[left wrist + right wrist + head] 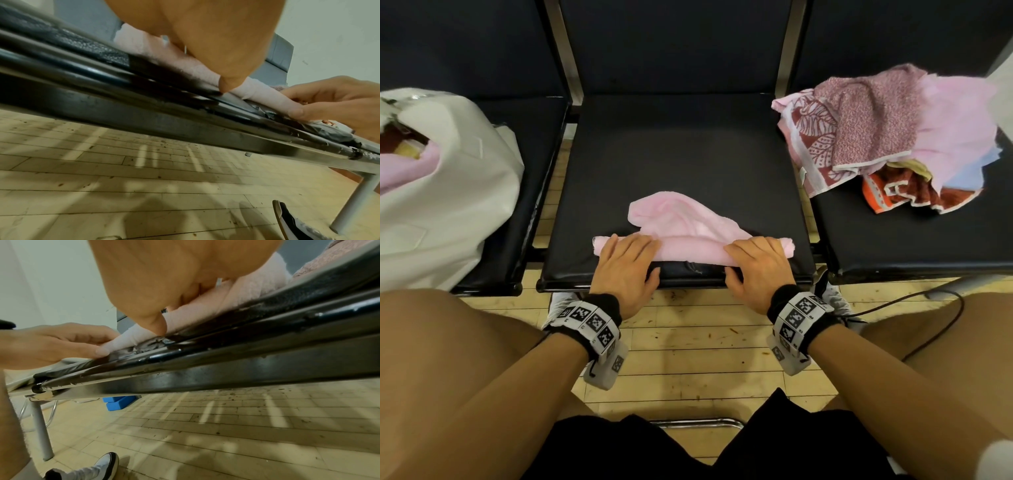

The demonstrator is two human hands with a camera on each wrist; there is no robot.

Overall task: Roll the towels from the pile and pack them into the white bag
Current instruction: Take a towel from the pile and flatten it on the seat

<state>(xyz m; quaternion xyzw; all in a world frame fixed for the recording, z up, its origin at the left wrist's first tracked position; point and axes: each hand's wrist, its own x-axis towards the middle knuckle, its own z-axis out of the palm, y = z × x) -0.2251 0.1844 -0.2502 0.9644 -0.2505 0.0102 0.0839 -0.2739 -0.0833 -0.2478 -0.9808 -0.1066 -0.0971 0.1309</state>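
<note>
Seen steeply from above at head height, facing the seat point(681, 154); from under the 2 wrists, close to its edge, sharing the towel point(688, 251)

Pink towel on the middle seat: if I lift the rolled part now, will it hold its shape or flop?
Probably floppy: the pink towel looks like soft terry, and its unrolled tail lies crumpled on the seat, so it would likely dangle. The roll may loosen, since only the left hand and right hand hold it together.
</note>
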